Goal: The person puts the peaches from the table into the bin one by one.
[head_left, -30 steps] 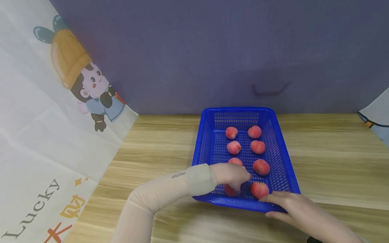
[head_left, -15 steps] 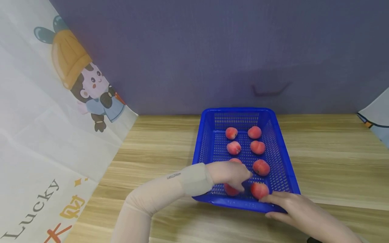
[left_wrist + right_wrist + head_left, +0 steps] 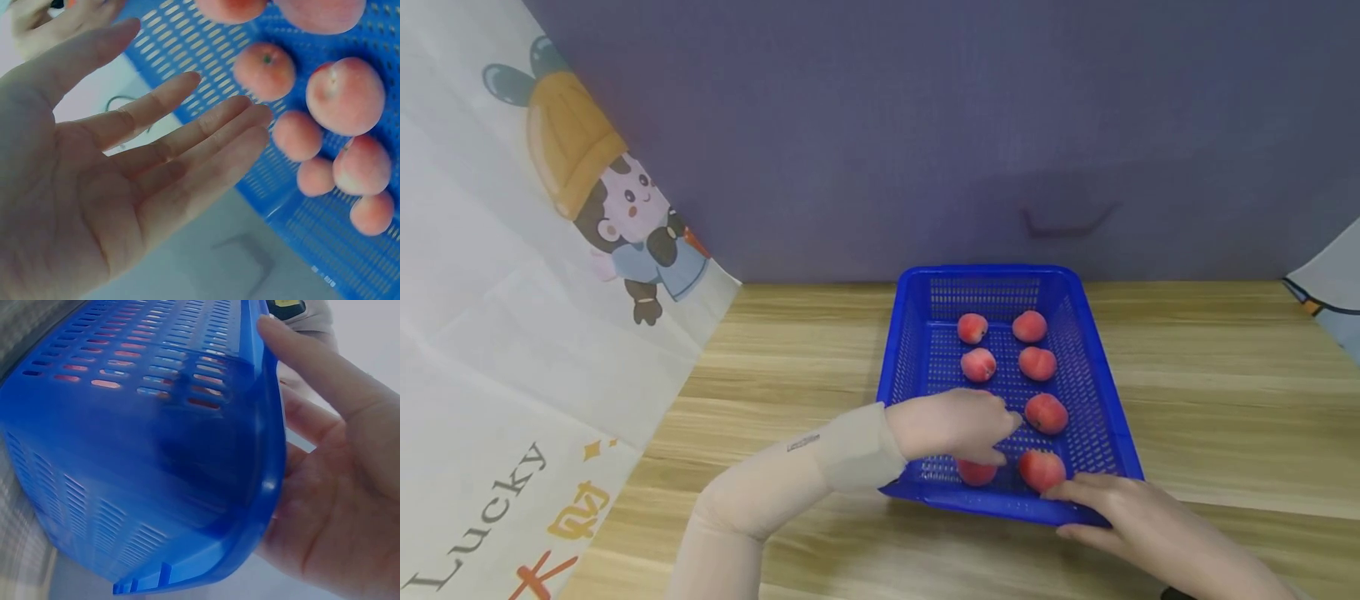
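Pinkish-red peaches (image 3: pixel 1037 363) lie in two rows inside a blue plastic basket (image 3: pixel 1108 379). My left hand (image 3: pixel 958 425) hovers over the near left part of the basket, partly hiding one peach and overlapping the nearest left peach (image 3: pixel 977 472). In the left wrist view its fingers (image 3: pixel 212 159) reach out almost straight, with nothing against the palm. At the near right corner my right hand (image 3: pixel 1123 512) grips the rim beside the nearest right peach (image 3: pixel 1042 471). The right wrist view shows the thumb outside the basket wall (image 3: pixel 187 444) and the other fingers behind the rim.
The basket stands on a wood-grain table (image 3: pixel 782 350), its far end near a dark grey-blue panel (image 3: pixel 865 142). A white printed sheet (image 3: pixel 497 333) borders the table on the left. A pale sleeve with a wristband (image 3: pixel 857 446) crosses the near rim.
My left hand has drawn back slightly up and to the left, uncovering more of the nearest left peach. The right hand, the basket and the peaches have stayed in place.
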Action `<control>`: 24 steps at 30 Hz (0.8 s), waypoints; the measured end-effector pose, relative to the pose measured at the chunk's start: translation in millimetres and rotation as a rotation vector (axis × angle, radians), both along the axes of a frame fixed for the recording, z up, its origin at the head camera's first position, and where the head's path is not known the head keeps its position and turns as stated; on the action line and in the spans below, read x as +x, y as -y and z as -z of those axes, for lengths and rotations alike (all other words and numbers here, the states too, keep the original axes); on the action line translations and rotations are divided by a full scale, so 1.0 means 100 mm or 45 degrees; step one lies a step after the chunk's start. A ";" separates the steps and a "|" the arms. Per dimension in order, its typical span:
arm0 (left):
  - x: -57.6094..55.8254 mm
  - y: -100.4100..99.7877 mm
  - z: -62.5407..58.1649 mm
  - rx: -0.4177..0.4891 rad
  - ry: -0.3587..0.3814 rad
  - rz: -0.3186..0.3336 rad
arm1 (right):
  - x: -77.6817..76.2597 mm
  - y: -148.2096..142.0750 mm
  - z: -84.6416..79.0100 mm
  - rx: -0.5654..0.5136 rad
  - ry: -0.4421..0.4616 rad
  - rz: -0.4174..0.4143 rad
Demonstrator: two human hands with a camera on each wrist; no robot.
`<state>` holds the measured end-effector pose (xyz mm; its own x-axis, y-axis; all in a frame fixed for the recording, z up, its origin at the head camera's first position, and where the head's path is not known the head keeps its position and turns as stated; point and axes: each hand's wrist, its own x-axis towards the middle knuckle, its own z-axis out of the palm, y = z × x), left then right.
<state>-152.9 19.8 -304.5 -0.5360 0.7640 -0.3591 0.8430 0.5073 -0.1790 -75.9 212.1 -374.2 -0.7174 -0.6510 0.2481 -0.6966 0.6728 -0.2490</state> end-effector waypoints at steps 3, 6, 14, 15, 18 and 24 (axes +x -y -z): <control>0.04 0.05 -0.07 0.042 -0.032 -0.005 | 0.00 0.00 -0.01 0.004 0.037 -0.006; 0.09 0.12 -0.13 0.103 -0.065 0.001 | 0.00 0.00 -0.01 0.011 0.041 -0.005; 0.26 0.36 -0.24 0.339 -0.166 -0.068 | -0.01 0.00 0.00 -0.028 -0.178 -0.043; 0.28 0.40 -0.25 0.363 -0.191 -0.071 | -0.01 0.00 -0.01 -0.026 -0.187 -0.050; 0.33 0.51 -0.26 0.426 -0.272 -0.077 | -0.02 0.00 -0.03 -0.022 -0.197 -0.059; 0.36 0.73 -0.24 0.622 -0.401 -0.065 | -0.02 -0.02 -0.10 -0.057 -0.220 -0.009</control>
